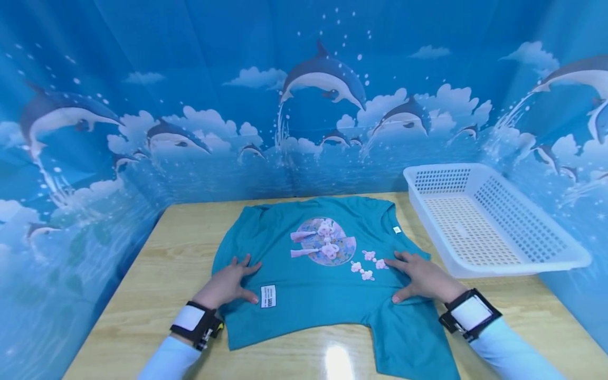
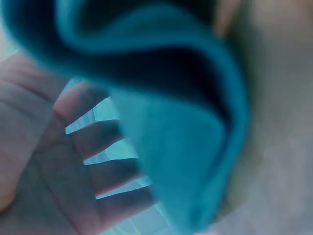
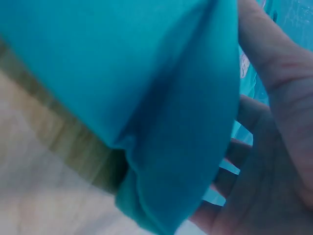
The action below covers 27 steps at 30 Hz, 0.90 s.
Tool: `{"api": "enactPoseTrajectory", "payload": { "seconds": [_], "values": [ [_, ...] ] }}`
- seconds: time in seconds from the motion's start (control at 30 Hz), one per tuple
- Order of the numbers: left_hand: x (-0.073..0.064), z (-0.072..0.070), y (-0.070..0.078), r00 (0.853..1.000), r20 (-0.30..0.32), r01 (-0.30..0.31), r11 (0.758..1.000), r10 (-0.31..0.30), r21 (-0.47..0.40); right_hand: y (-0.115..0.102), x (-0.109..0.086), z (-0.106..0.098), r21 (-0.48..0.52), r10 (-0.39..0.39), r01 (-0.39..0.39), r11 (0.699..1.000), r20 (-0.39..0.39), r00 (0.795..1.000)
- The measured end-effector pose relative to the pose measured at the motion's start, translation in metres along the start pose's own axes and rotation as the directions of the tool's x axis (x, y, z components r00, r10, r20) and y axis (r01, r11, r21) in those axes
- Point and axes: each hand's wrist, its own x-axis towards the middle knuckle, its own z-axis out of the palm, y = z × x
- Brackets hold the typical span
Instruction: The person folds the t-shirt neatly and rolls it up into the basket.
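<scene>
A white basket (image 1: 510, 270) with perforated walls stands on the right part of the desk (image 1: 157, 264), its bottom of small holes visible; beside it, to the left, a teal shirt (image 1: 313, 303) lies spread on the desk, its neck opening toward the basket; the left hand (image 1: 233, 282) rests on the shirt with fingers straight and apart, the thumb just beside a white label (image 1: 268, 296); the right hand (image 1: 425, 277) also touches the shirt, fingers extended, the thumb apart from them, near the pale flower ornaments (image 1: 368, 265).

Dolphin-print backdrop (image 1: 285, 132) behind wooden table (image 1: 178, 243)
</scene>
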Motion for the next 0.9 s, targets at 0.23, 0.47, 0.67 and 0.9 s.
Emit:
{"api": "enactPoseTrajectory", "payload": {
  "seconds": [0.23,0.47,0.67,0.9],
  "values": [
    [-0.005,-0.010,0.002,0.998,-0.048,-0.038,0.998,0.040,0.050,-0.006,0.002,-0.008,-0.062,-0.055,0.053,0.997,-0.038,0.998],
    [0.024,-0.021,-0.004,0.992,-0.100,-0.078,0.997,0.076,-0.016,-0.004,0.033,-0.025,-0.054,-0.049,0.044,0.998,-0.093,0.994],
    [0.041,-0.008,-0.007,0.999,0.010,-0.035,0.999,0.035,-0.026,0.002,0.053,-0.012,-0.049,0.021,-0.018,0.999,0.052,0.998],
    [0.035,-0.008,0.004,0.993,-0.107,-0.037,0.997,0.044,0.065,-0.003,0.051,-0.011,-0.112,-0.029,0.025,0.993,-0.040,0.999]
  ]
}}
